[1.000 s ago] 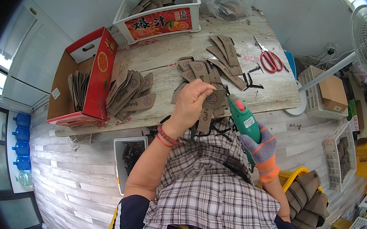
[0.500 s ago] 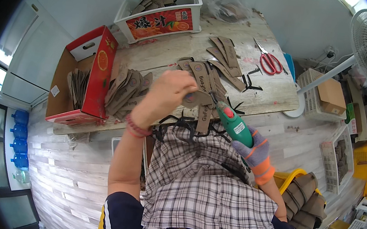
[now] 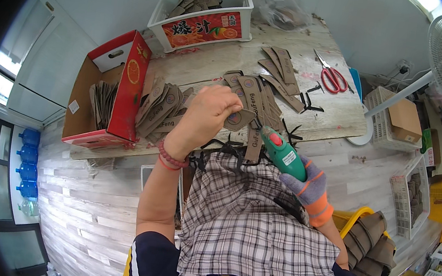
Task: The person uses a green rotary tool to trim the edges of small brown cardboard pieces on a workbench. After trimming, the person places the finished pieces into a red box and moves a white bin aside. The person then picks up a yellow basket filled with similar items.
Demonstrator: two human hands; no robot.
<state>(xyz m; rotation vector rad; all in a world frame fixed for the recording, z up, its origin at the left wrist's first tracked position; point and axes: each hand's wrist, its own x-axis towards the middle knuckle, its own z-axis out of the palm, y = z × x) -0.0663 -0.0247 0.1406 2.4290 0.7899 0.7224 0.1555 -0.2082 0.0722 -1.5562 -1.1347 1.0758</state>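
i have the bare fingers of my left hand (image 3: 210, 109) pinched closed on a flat, brown, fabric-like strip with a rounded end and a small round printed emblem (image 3: 240, 120). that end sits in front of me above the near edge of the pale, worn wooden table (image 3: 207, 65), turned toward my right side. my right hand (image 3: 307, 186), in a grey and orange knitted glove, is wrapped around a green plastic handheld tool with a red button (image 3: 287, 161); i cannot tell whether a finger presses any control. the tool's dark tip is right at the strip's edge, though whether it touches is too small to tell.

to do this step well, i would keep the pinch firm and close to the working edge, so the strip stays flat and doesn't flex away from the tip. my left fingertips should stay behind that edge, out of line with the tip, since they have no glove. i'd hold the tool steady and turn the strip to meet it, with light pressure, so the edge doesn't snag.

thin black scraps (image 3: 236, 156) lie by my grey-and-white plaid cloth apron (image 3: 253, 240); i'd keep them clear of the tip. a loose pile of similar brown strips (image 3: 250, 93) lies just beyond, so i'd avoid nudging it with my wrist.
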